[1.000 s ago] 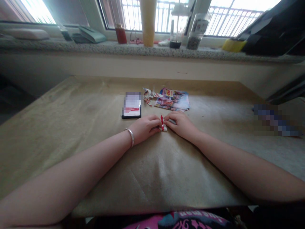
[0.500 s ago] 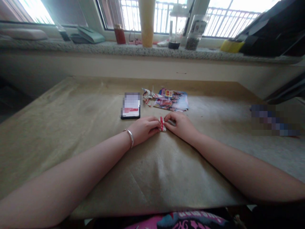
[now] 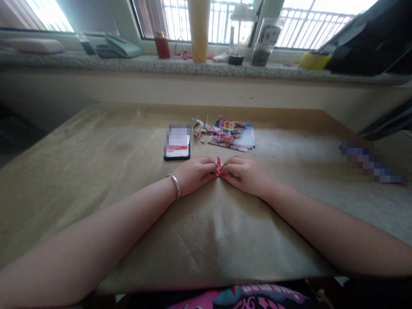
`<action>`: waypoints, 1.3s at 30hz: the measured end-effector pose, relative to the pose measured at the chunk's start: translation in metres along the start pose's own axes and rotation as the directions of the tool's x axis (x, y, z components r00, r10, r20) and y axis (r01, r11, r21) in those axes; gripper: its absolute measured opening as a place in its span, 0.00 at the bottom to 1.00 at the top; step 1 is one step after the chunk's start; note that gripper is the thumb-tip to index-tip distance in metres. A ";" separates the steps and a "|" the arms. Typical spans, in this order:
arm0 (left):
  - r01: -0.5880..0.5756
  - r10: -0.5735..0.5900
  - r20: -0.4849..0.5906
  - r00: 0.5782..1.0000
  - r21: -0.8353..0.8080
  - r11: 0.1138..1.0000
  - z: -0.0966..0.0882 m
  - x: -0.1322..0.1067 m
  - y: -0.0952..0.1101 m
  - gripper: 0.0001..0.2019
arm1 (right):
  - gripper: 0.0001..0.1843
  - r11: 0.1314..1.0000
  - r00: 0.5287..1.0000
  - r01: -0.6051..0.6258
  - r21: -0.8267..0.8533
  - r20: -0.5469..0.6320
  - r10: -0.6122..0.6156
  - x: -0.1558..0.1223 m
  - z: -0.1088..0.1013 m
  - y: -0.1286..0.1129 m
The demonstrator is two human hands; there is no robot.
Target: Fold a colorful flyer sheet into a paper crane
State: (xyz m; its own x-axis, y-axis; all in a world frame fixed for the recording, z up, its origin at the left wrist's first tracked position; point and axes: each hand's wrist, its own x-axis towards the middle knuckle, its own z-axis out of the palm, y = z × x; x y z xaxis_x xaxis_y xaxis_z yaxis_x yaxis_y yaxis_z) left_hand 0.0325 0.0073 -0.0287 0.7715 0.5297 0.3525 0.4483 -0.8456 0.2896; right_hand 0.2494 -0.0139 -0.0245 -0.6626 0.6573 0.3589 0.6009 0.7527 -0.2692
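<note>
Between my two hands, low on the table, is a small folded piece of red and white paper (image 3: 219, 162). The fingers of my left hand (image 3: 198, 171) are closed on its left edge; a silver bangle circles that wrist. My right hand (image 3: 245, 172) pinches the paper from the right, and its fingertips hide much of the lower part. Just beyond my left hand lies a phone (image 3: 177, 143) with a blurred screen. Several folded paper pieces (image 3: 201, 127) sit past it, beside a stack of printed leaflets (image 3: 236, 134).
A tan cloth covers the table (image 3: 128, 163). Far right lies a blurred dark strip-like item (image 3: 370, 162). Along the granite windowsill (image 3: 135, 64) stand a red jar (image 3: 162, 45), a yellow cylinder (image 3: 198, 34), clear containers and a yellow object (image 3: 314, 60).
My right hand has closed in on the paper, its fingers now covering the right side. The left hand has stayed nearly still.
</note>
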 end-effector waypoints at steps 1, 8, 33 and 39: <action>-0.004 0.004 0.003 1.000 0.003 1.000 0.000 -0.001 0.000 0.08 | 0.10 1.000 1.000 0.004 -0.007 0.009 -0.003 0.000 0.000 0.000; -0.032 0.027 0.067 0.997 0.072 0.997 -0.004 -0.003 0.003 0.09 | 0.12 0.995 0.998 0.035 -0.088 0.050 -0.031 -0.001 -0.003 -0.003; -0.117 0.108 0.115 0.987 0.071 0.991 -0.009 -0.005 0.001 0.10 | 0.11 0.994 0.995 0.099 -0.044 -0.002 -0.099 -0.004 0.001 0.003; -0.103 0.094 0.123 0.988 0.066 0.993 -0.011 -0.004 0.003 0.09 | 0.11 0.989 0.990 0.143 -0.019 -0.002 -0.144 -0.003 0.001 0.005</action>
State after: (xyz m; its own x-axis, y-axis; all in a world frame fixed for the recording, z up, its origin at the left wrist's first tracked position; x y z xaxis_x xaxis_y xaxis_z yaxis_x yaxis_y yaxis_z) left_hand 0.0259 0.0032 -0.0194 0.8598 0.4358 0.2661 0.3955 -0.8980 0.1925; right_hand 0.2536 -0.0124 -0.0275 -0.7411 0.5425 0.3956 0.5078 0.8384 -0.1982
